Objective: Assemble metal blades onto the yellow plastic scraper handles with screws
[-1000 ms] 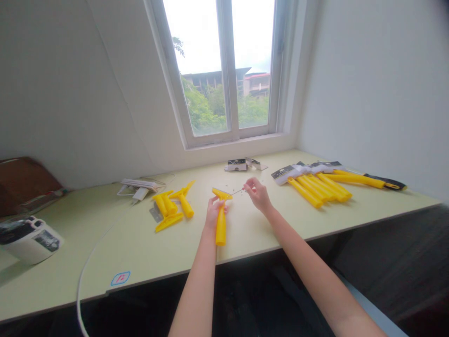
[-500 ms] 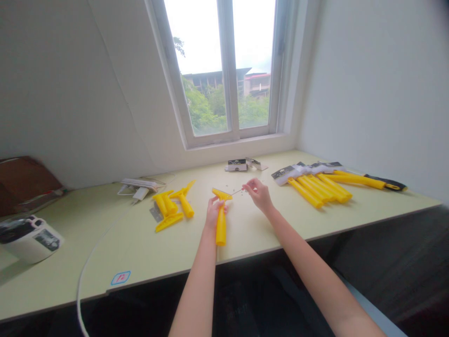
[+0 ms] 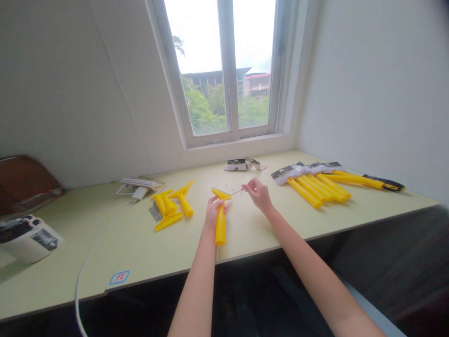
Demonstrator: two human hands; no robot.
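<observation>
My left hand (image 3: 212,211) is closed around a yellow plastic scraper (image 3: 220,229), just below its wide head. The scraper's hollow handle end points toward me, near the table's front edge. With pinched fingertips, my right hand (image 3: 257,193) grips a thin metal rod (image 3: 236,192), perhaps a hex key or slim screwdriver. Its far tip meets the right end of the scraper head. Several tiny metal bits (image 3: 242,194) lie on the table around the rod. Left of my hands rest more yellow scraper heads (image 3: 168,221) with short handles, and a flat grey plate (image 3: 155,214) partly under them.
Several yellow handles (image 3: 308,189) with card tags lie at the right, beside a black-ended tool (image 3: 382,182). Small boxes (image 3: 236,164) stand below the window. A power strip (image 3: 136,186), white cable (image 3: 84,267) and white canister (image 3: 31,241) are on the left of the table (image 3: 157,257).
</observation>
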